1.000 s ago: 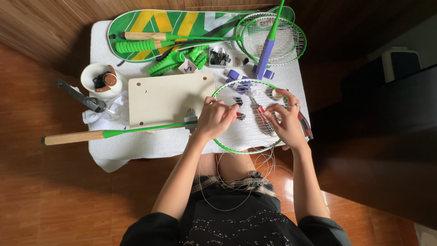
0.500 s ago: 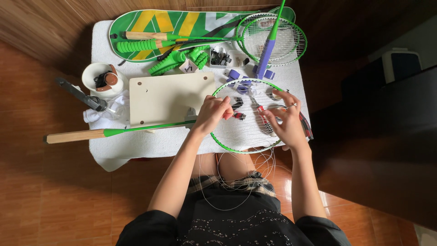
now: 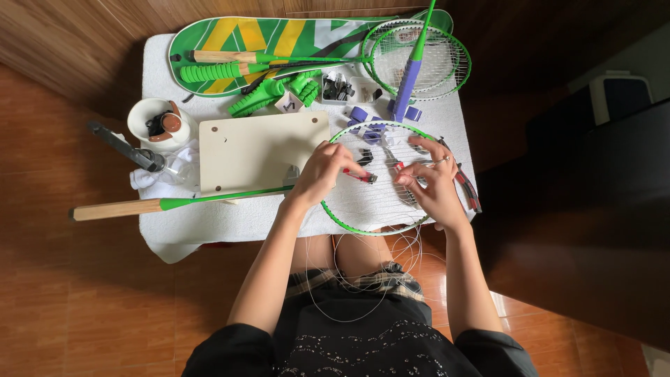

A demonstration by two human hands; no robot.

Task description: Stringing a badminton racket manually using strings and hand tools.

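At the left edge of the table (image 3: 160,223) stands one white cup (image 3: 155,119), and along the far edge I count two strung rackets (image 3: 419,63) on one green cover (image 3: 272,38), while the green racket (image 3: 380,178) I work on lies at the front right corner, its wooden handle over the left edge. My left hand (image 3: 322,171) is closed, pinching a small red tool (image 3: 359,176) over the strings, and my right hand (image 3: 429,178) is half closed with fingertips on the string bed. I judge the stringing is partly done: many long strings are in, but loose string (image 3: 363,279) hangs over my lap.
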